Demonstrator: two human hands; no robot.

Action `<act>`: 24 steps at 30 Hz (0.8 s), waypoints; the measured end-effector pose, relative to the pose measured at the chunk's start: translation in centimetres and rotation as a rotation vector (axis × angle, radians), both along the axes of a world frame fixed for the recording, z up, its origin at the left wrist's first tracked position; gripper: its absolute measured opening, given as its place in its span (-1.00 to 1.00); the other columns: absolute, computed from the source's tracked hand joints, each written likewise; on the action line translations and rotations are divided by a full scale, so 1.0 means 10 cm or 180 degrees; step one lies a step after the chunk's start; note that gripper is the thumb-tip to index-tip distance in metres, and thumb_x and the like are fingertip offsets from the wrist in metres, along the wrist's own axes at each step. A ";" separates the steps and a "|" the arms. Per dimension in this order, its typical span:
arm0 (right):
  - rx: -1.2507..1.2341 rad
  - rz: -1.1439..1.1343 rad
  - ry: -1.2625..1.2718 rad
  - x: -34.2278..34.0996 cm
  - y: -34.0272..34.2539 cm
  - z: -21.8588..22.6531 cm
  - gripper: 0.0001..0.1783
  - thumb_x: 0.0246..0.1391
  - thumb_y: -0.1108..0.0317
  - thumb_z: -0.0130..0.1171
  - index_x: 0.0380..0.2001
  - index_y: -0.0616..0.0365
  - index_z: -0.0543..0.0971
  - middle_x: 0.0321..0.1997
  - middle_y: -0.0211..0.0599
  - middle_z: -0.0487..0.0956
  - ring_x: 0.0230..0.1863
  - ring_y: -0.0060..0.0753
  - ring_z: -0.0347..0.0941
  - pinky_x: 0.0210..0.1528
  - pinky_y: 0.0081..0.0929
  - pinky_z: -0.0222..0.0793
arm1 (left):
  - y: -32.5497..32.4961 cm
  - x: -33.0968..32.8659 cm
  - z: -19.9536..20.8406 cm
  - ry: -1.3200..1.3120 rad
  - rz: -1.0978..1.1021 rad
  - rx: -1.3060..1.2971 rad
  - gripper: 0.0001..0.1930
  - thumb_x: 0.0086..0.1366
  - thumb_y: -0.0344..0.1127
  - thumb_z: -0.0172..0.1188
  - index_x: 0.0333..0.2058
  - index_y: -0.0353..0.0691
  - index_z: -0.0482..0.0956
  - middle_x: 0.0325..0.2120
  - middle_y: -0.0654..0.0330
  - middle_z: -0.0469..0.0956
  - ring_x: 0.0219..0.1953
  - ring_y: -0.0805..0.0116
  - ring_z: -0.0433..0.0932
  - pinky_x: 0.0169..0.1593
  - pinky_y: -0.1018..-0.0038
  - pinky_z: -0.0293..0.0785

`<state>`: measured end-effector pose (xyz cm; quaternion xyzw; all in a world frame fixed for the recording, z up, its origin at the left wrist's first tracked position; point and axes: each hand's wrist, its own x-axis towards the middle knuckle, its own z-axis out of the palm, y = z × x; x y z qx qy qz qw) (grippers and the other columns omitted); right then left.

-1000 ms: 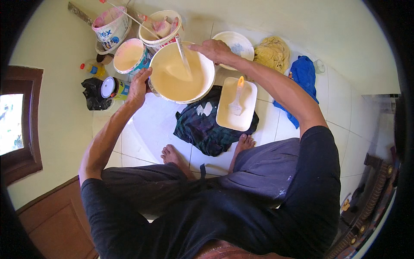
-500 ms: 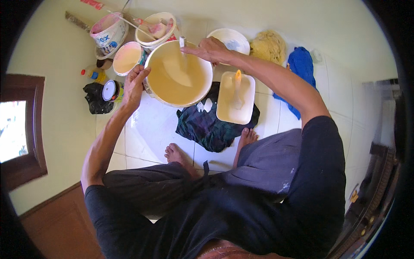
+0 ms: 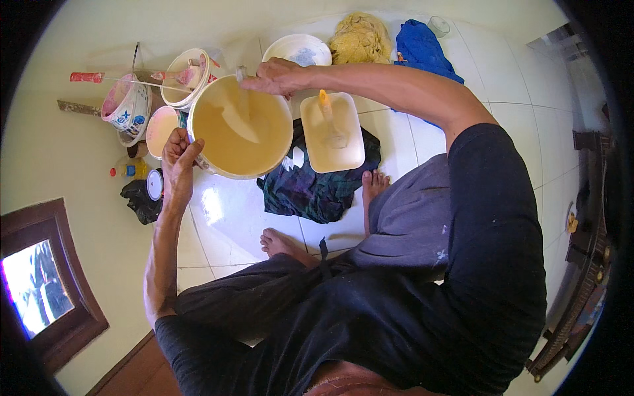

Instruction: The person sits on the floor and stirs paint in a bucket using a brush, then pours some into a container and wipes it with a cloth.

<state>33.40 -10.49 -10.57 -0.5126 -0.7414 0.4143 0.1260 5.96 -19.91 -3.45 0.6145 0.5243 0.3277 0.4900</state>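
Note:
A round bucket of cream-yellow paint (image 3: 264,148) is in front of me, to the left of centre. My left hand (image 3: 178,162) grips the bucket's left rim, thumb over the edge. At the far rim my right hand (image 3: 281,78) is closed on the upper end of a pale stirring stick (image 3: 242,74), which dips into the paint. A paler streak shows in the paint beside it, and the stick's lower end is hard to make out. To the bucket's right, a cream tray (image 3: 353,148) holds a brush with an orange handle (image 3: 325,99).
A dark plaid cloth (image 3: 317,198) lies under the tray. Several paint-smeared containers (image 3: 125,115) with tools crowd the left wall, near a yellow bottle (image 3: 137,169) and black plastic bag (image 3: 140,201). Beyond are a white basin (image 3: 274,49), yellowish cloth (image 3: 360,39) and blue cloth (image 3: 426,49).
The whole view has turned, so the floor things sit further left in it. Both hands keep their holds on the bucket rim and the stick.

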 end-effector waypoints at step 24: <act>0.0422 0.0786 0.0032 0.30 -0.17 -0.12 -0.57 0.31 0.10 -0.26 -0.20 0.28 0.42 -0.40 0.01 0.51 -0.51 -0.12 0.53 -0.34 -0.20 0.48 | -0.04 0.29 0.10 0.0252 -0.0387 0.0059 -0.84 0.23 -0.39 0.23 -0.34 -0.18 0.39 -0.57 0.44 0.34 -0.54 0.69 0.28 -0.43 0.70 0.17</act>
